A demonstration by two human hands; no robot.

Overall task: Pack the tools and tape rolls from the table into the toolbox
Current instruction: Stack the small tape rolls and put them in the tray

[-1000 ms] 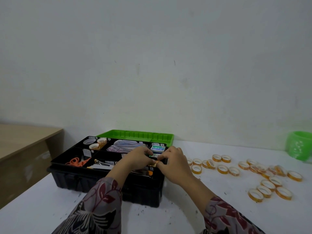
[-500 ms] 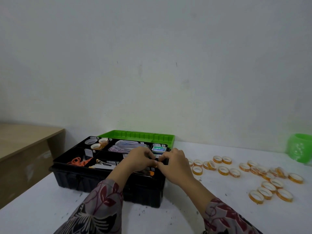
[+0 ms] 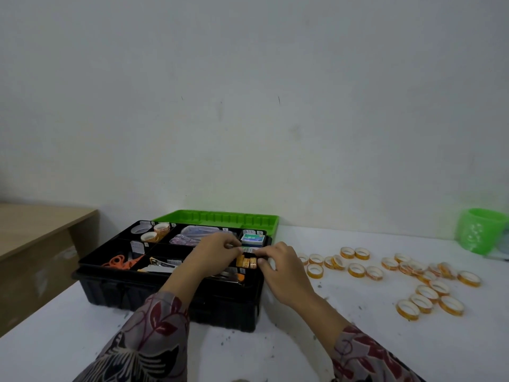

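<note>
1. At the far left a wooden desk (image 3: 41, 230) stands beside the white counter (image 3: 248, 354).
2. The black toolbox (image 3: 165, 293) sits open on the left half of the counter. Its green lid (image 3: 220, 220) lies flat behind it, toward the wall.
3. In the tray, the back-left compartment holds a few packed tape rolls (image 3: 157, 232). Orange scissors (image 3: 118, 262) lie in the front-left one, with a stapler (image 3: 162, 267) just to their right. A clear plastic packet (image 3: 192, 235) fills the back middle, and a small green-and-white box (image 3: 252, 239) sits at the back right.
4. The left hand (image 3: 212, 256), in a patterned sleeve, is over the tray's front right, its fingers curled to pinch the left end of a row of tape rolls (image 3: 247, 261).
5. That row is a few orange rolls standing on edge, side by side, between the two hands at the right-front compartment. I cannot tell whether it rests on anything.
6. The right hand (image 3: 283, 267) is at the toolbox's right rim, thumb and fingertips pinching the row's right end.
7. Loose tape rolls (image 3: 358, 268) are scattered on the counter to the right of the toolbox, mostly flat, a few tilted.
8. A green cup (image 3: 480, 234) stands at the far right near the wall.
</note>
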